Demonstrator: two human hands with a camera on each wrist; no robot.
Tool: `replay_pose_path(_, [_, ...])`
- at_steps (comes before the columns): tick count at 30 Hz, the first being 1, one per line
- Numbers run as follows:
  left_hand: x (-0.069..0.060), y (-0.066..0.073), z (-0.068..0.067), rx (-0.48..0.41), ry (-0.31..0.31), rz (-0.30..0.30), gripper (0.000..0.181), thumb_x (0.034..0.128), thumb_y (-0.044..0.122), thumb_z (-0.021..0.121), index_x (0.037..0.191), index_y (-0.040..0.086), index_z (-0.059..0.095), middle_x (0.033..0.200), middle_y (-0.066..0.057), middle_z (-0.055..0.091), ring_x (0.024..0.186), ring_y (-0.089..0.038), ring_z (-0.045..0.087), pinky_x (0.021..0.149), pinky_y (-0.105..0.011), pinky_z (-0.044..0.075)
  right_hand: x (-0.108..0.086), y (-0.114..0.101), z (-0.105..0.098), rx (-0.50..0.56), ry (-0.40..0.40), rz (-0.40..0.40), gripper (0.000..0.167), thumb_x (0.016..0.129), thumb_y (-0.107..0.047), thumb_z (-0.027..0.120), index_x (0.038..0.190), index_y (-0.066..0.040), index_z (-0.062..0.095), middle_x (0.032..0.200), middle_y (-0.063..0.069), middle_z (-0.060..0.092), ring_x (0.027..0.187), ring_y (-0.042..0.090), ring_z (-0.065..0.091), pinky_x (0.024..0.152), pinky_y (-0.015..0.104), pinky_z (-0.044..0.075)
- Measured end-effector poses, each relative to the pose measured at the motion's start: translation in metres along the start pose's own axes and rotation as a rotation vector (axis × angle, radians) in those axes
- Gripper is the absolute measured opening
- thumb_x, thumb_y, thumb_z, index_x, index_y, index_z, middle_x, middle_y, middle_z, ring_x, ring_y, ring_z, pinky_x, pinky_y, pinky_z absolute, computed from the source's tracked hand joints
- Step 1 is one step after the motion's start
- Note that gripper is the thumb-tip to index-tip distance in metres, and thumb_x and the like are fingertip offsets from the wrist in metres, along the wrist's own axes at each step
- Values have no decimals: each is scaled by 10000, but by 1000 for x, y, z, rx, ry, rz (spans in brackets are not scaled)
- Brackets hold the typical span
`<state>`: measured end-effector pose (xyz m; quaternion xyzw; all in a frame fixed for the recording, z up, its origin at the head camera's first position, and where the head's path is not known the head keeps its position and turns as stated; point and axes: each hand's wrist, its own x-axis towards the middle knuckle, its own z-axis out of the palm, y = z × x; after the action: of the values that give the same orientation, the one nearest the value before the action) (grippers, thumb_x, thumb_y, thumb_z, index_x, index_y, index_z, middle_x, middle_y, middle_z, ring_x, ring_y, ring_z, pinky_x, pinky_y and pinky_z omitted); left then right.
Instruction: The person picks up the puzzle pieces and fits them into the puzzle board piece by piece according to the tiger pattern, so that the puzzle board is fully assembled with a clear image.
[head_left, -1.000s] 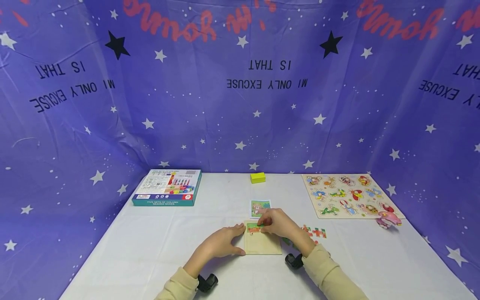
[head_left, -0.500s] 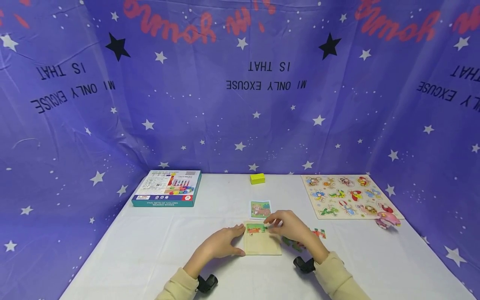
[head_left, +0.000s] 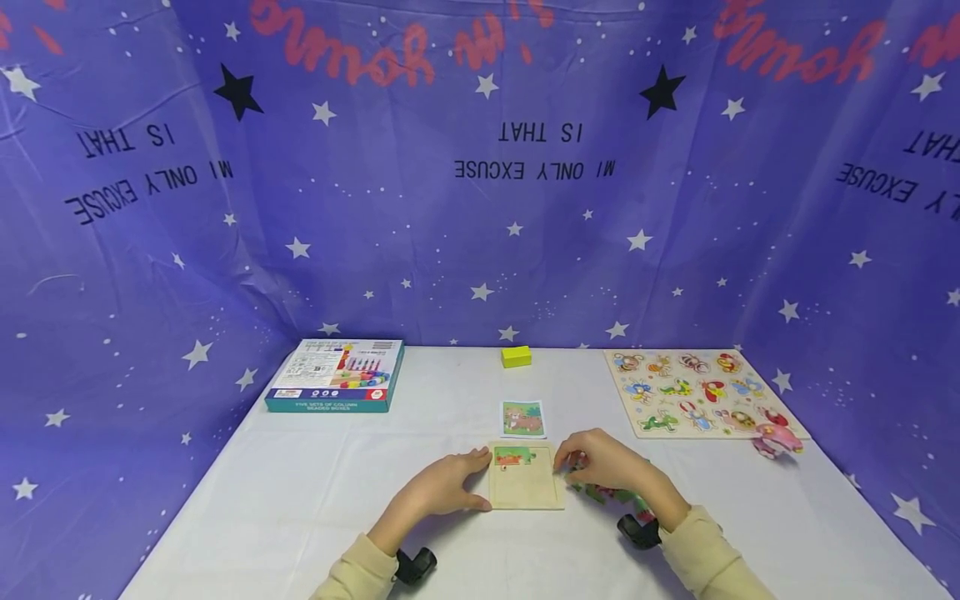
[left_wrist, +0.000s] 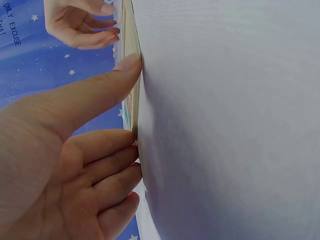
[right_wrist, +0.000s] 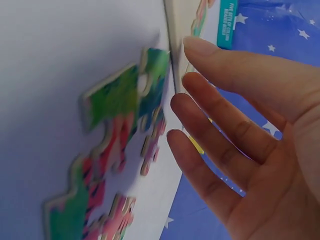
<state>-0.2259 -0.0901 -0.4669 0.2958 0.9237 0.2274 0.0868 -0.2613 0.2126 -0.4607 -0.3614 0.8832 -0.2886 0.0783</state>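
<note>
Two hands are present at the lower centre of the head view, over a white-covered desk. The left hand has its fingers spread, thumb and fingertips touching the left edge of a wooden puzzle tray. Puzzle pieces lie in the tray's upper left corner. The right hand, fingers parted and loosely bent, is just beside the tray's right edge; it and the forearm partly cover loose pieces on the desk.

Surroundings: a picture card lies just above the tray, and a yellow block stands farther up, at the desk's far edge. A boxed bead set occupies the desk's far left corner. At the right of the frame, an insect board lies flat, its lower right corner overlapped by a pink toy. A purple star-patterned cloth closes off the background.
</note>
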Motion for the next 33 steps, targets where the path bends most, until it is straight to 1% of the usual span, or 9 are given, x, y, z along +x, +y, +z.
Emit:
replay_pose_path(9, [0,0,1,1,-2,-1,779,775,367,783,1387,-14,487,1454,-126,447,1340,-275,419,1105,-418,341,-11,4,-2,-44,-18,54,222,737,-85,829,925,-146,728,859,-61,635,772,158,562,674,260,496])
replay_pose_path(13, [1,-1,1,5,-2,2,781,777,368,784,1391,-10,485,1456,-122,445,1342,-270,418,1106,-414,341,-13,6,-2,-39,-18,52,232,741,-78,824,938,-151,726,881,-62,627,792,155,558,687,272,497])
replay_pose_path(20, [0,-1,1,2,-4,0,784,778,370,781,1394,-9,480,1458,-121,443,1342,-268,418,1107,-412,340,-14,11,-1,-42,-22,62,256,741,-89,825,961,-164,718,885,-70,605,795,133,551,695,256,492])
replay_pose_path(24, [0,-1,2,-5,-5,0,788,774,371,782,1394,-9,479,1459,-122,441,1343,-267,417,1108,-413,337,-14,12,-1,-44,-16,73,257,729,-88,834,946,-161,717,857,-59,583,767,128,538,667,246,487])
replay_pose_path(28, [1,-1,2,-8,-8,0,785,778,368,783,1396,-9,478,1459,-123,441,1344,-267,415,1108,-413,338,-16,12,-4,-20,-8,57,218,735,-78,830,886,-182,712,835,-61,574,742,107,528,638,233,489])
replay_pose_path(33, [1,-3,2,-6,-6,2,786,780,373,782,1396,-9,478,1461,-123,440,1345,-270,414,1108,-413,338,-16,15,-8,31,36,-18,168,773,-77,802,812,-200,695,788,-111,617,691,52,542,598,224,505])
